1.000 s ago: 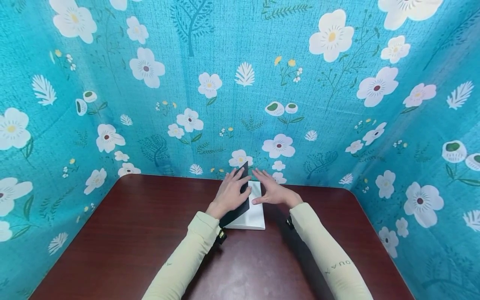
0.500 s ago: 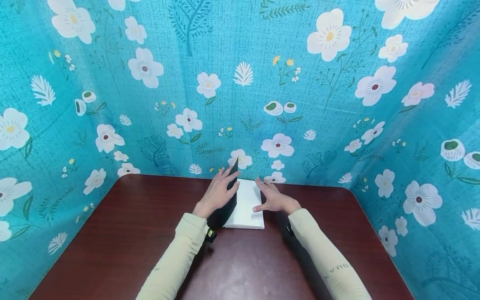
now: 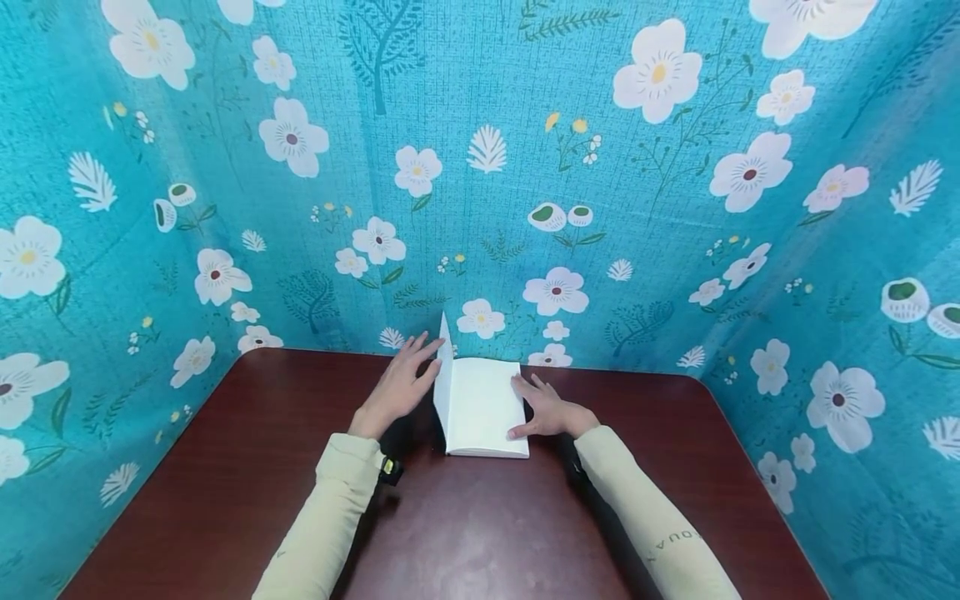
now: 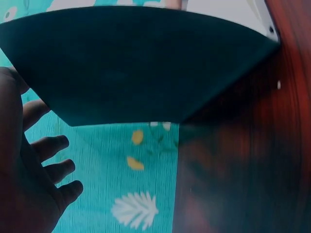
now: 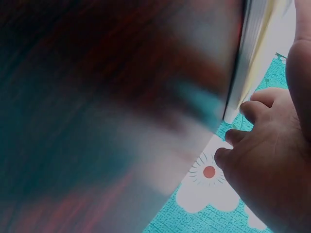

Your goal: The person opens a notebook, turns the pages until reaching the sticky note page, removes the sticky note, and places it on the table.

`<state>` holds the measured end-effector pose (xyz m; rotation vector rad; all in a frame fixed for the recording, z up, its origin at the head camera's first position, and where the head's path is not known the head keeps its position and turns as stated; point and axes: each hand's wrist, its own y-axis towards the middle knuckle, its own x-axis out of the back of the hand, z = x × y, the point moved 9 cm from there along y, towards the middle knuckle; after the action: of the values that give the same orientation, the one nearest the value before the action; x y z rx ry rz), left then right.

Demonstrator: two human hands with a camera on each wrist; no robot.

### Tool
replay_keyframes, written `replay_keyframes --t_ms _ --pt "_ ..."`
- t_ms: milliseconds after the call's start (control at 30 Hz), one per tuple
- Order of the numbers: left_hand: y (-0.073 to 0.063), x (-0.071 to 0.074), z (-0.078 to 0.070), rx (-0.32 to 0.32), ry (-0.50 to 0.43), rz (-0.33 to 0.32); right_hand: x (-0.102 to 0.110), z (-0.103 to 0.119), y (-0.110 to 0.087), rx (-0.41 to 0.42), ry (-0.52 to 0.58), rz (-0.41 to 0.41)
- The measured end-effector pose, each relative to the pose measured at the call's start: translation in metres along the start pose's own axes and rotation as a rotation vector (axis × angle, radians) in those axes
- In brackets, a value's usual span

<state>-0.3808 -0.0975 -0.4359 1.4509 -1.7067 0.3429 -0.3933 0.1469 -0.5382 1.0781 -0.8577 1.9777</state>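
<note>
A notebook with white pages (image 3: 486, 408) lies on the table. Its dark cover (image 4: 131, 68) stands raised along the left side, its pale inner face (image 3: 444, 392) showing in the head view. My left hand (image 3: 397, 385) is at the cover's free edge, index fingertip touching it and partly hidden behind it in the left wrist view; the other fingers are loosely bent. My right hand (image 3: 551, 410) is beside the right edge of the pages, fingers spread, thumb at the page edge. In the right wrist view, that hand (image 5: 272, 150) is near the page block (image 5: 255, 48).
The notebook lies on a dark red-brown table (image 3: 225, 450) with a glossy surface. A blue flowered curtain (image 3: 480, 208) rises directly behind the table's back edge and along both sides.
My left hand has moved left, swinging the dark cover from over the pages to upright, so the white pages are exposed. My right hand has come slightly lower, still at the right edge.
</note>
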Motion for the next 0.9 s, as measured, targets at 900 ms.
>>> replay_keyframes --t_ms 900 --pt "-0.050 0.002 0.103 0.248 0.301 0.282 -0.004 -0.002 0.001 -0.022 -0.061 -0.010"
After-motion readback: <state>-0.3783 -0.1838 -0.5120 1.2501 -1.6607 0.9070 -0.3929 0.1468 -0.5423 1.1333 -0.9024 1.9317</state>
